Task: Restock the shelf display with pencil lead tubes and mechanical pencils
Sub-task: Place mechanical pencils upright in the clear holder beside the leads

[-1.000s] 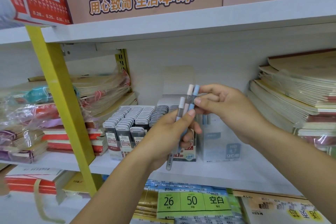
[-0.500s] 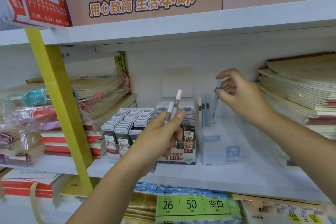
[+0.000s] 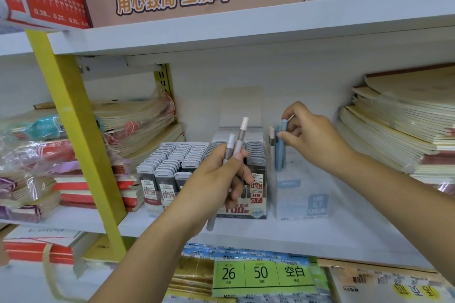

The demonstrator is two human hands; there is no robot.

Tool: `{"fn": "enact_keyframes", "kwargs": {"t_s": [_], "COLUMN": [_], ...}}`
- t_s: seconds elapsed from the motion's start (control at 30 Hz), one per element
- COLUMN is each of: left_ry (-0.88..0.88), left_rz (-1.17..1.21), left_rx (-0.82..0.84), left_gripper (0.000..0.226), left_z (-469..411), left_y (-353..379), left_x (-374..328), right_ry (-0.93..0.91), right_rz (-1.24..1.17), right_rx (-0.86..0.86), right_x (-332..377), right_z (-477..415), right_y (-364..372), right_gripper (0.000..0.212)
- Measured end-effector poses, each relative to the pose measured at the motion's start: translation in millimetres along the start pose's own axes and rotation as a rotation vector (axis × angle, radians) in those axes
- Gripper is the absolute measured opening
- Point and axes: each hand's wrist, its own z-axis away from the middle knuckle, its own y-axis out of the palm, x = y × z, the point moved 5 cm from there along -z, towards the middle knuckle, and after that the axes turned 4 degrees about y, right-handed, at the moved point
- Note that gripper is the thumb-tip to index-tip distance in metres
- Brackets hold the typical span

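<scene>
Head view: right hand (image 3: 314, 139) fingertips pinch a pale-blue plastic mechanical pencil (image 3: 283, 130) upright at the back of the clear plastic display box (image 3: 302, 200), which looks mostly unfilled; left hand (image 3: 214, 179) grips two white-capped grey pencils (image 3: 240, 135) not yet placed; grey lead tube trays (image 3: 172, 157) look full.

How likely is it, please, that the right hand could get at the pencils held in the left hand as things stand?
Probably yes, once free: the right hand pinches a blue pencil at the clear box, but the pencils stick up clear of the left hand with open space between.
</scene>
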Motion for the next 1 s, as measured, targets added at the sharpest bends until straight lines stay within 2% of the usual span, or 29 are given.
{"fn": "enact_keyframes", "kwargs": {"t_s": [0.17, 0.3, 0.37, 0.4, 0.47, 0.53, 0.57, 0.63, 0.73, 0.8, 0.87, 0.93, 1.0], "left_ry": [0.013, 0.007, -0.001, -0.003, 0.002, 0.007, 0.009, 0.015, 0.014, 0.016, 0.019, -0.002, -0.031], "left_rz": [-0.018, -0.008, 0.012, 0.018, 0.018, 0.018, 0.018, 0.017, 0.03, -0.029, -0.079, -0.06, 0.007], "left_rx": [-0.004, 0.001, 0.006, 0.011, 0.025, 0.045, 0.06, 0.092, 0.079, 0.048, 0.028, 0.024, 0.038], "left_gripper": [0.018, 0.02, 0.021, 0.021, 0.021, 0.021, 0.022, 0.023, 0.022, 0.022, 0.022, 0.021, 0.02], "left_z": [0.6, 1.8, 2.5, 3.0, 3.1, 2.1, 1.7, 1.5, 2.1, 2.9, 3.3, 2.3, 0.5], "left_y": [-0.3, 0.5, 1.3, 2.0, 4.8, 9.8, 13.1, 19.7, 19.9, 14.2, 8.4, 5.4, 5.8], "left_x": [-0.4, -2.0, -2.9, -3.4, -4.2, -4.2, -4.5, -4.7, -4.4, -2.9, -1.3, 0.0, 0.6], "right_ry": [-0.057, -0.005, -0.036, -0.048, 0.022, 0.122, 0.139, 0.14, 0.18, 0.183, 0.126, 0.069, 0.045], "right_rz": [0.154, 0.24, 0.279, 0.222, -0.149, -0.597, -0.714, -0.816, -0.905, -0.9, -0.768, -0.564, -0.366], "right_rx": [0.007, 0.144, 0.089, 0.02, -0.021, 0.16, 0.229, 0.242, 0.053, -0.11, -0.209, -0.2, -0.117], "right_x": [3.6, 1.3, 6.7, 13.2, 29.3, 49.5, 58.9, 67.8, 61.4, 45.8, 34.1, 27.9, 23.8], "right_z": [0.9, -1.1, -0.3, 2.7, 13.0, 25.9, 31.4, 37.0, 31.4, 24.3, 18.4, 15.2, 14.6], "right_y": [5.8, 14.5, 8.7, 1.8, -11.2, -9.4, -7.0, -8.2, -30.4, -51.2, -64.8, -60.8, -44.0], "right_gripper": [0.029, 0.022, 0.019, 0.018, 0.015, 0.018, 0.022, 0.024, 0.019, 0.02, 0.024, 0.03, 0.033]}}
